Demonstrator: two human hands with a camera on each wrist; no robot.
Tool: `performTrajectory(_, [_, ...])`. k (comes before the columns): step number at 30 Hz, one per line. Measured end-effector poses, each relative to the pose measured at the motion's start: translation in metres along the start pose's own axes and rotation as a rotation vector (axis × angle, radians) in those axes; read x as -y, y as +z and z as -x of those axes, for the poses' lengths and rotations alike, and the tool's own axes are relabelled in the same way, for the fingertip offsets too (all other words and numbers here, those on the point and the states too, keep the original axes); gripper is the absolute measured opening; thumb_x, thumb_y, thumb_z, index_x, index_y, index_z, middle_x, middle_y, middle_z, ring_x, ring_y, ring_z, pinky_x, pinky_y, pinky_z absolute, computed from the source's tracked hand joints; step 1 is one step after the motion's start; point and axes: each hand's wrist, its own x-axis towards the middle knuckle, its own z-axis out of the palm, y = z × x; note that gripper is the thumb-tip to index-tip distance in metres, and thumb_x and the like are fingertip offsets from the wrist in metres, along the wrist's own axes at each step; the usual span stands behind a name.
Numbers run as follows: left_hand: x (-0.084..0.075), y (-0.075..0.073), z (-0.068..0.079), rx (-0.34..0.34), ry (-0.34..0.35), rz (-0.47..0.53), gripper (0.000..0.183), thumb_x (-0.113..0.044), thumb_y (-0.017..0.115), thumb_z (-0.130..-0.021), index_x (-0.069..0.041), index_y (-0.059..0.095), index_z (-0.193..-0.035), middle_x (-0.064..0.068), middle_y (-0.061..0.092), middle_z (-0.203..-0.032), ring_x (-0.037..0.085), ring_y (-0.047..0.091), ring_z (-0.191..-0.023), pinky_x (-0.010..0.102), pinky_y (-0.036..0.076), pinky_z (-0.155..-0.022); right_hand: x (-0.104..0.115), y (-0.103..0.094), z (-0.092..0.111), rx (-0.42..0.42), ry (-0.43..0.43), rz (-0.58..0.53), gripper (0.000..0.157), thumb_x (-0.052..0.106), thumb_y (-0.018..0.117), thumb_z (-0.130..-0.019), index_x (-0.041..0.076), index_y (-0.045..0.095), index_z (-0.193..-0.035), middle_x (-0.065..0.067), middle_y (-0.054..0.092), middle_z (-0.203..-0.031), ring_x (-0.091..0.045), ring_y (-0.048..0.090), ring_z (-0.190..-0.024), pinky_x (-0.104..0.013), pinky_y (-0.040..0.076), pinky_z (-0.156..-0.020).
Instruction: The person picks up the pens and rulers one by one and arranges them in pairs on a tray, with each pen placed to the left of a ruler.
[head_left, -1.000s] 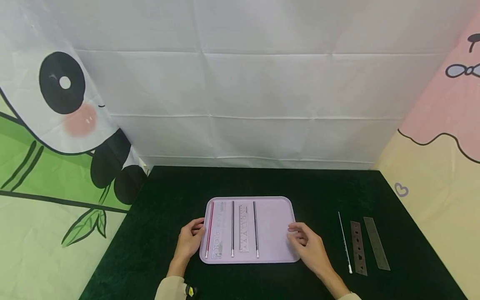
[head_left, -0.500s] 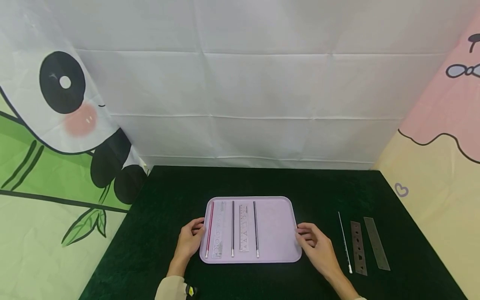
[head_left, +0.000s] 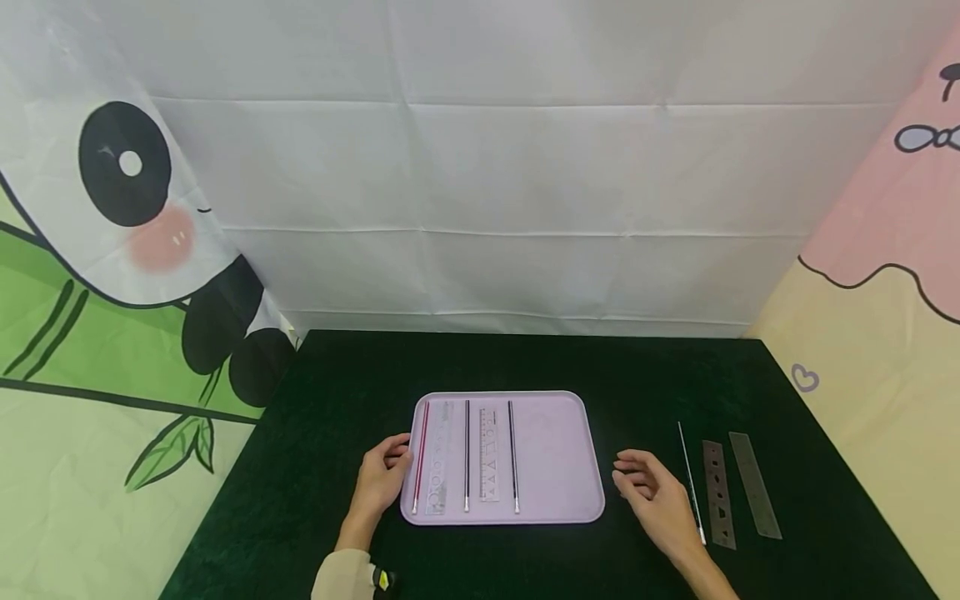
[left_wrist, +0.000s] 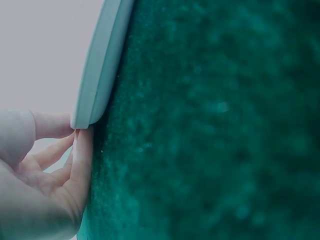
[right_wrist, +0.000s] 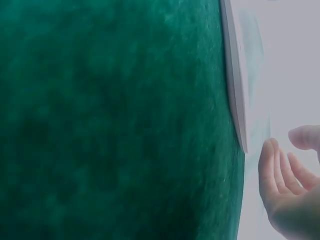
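Note:
A pale lilac tray point(head_left: 558, 458) lies flat on the dark green cloth. On it, from left to right, stand in a row a red pencil point(head_left: 421, 458), a clear stencil ruler point(head_left: 437, 458), a dark pencil point(head_left: 467, 457), a second clear stencil ruler point(head_left: 489, 454) and another dark pencil point(head_left: 513, 457). My left hand point(head_left: 381, 475) pinches the tray's left rim, thumb above and fingers lower, as the left wrist view shows. Apart from the tray's right side, my right hand point(head_left: 656, 500) holds nothing, its fingers loosely bent and the thumb separate in the right wrist view.
Right of my right hand lie a thin pencil point(head_left: 692, 483) with a white end, a grey stencil ruler point(head_left: 718, 494) with cut-out shapes, and a plain grey ruler point(head_left: 754, 486). A white curtain point(head_left: 487, 275) closes off the table's far edge.
My right hand has let go of the tray's right edge and moved right, away from it. The left hand and the tray with its contents have stayed in place.

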Motion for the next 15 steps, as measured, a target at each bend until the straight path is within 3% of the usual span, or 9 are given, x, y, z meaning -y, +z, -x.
performTrajectory(15, [-0.001,0.0,0.0,0.003,-0.008,0.0,0.037,-0.01,0.057,-0.104,-0.005,0.059,-0.14,0.016,0.063,-0.121,0.027,0.06,-0.102,0.04,0.051,-0.087,-0.012,-0.023,0.005,0.01,0.098,0.032,0.032,0.01,0.067,-0.1,0.003,0.058,-0.13,-0.017,0.066,-0.121,-0.023,0.069,-0.095,-0.021,0.054,-0.075])
